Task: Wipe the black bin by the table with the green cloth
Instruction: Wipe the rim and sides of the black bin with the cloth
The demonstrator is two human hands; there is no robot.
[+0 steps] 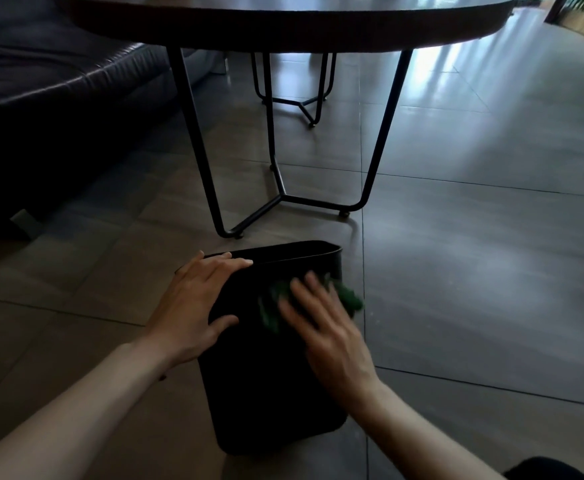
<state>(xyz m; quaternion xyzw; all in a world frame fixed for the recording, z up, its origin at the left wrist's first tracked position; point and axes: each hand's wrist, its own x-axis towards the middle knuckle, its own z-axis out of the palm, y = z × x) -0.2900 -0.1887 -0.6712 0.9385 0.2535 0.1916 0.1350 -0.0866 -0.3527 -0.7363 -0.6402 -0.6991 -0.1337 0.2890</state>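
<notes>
While the matte black rectangular plastic bin [269, 382] sits on the grey tiled floor [474, 271] just in front of the round dark-topped table [283, 19] with thin black metal legs, both hands work it. Left hand [193, 306]: fingers spread, laid flat over the bin's near-left rim corner, thumb on the near wall; likely bracing against sliding. Right hand [325, 323]: fingers straight and apart, pressing the crumpled green cloth [349, 297] flat against the near wall's upper right edge. Blurred, so probably mid-stroke. Lower wall likely unwiped.
</notes>
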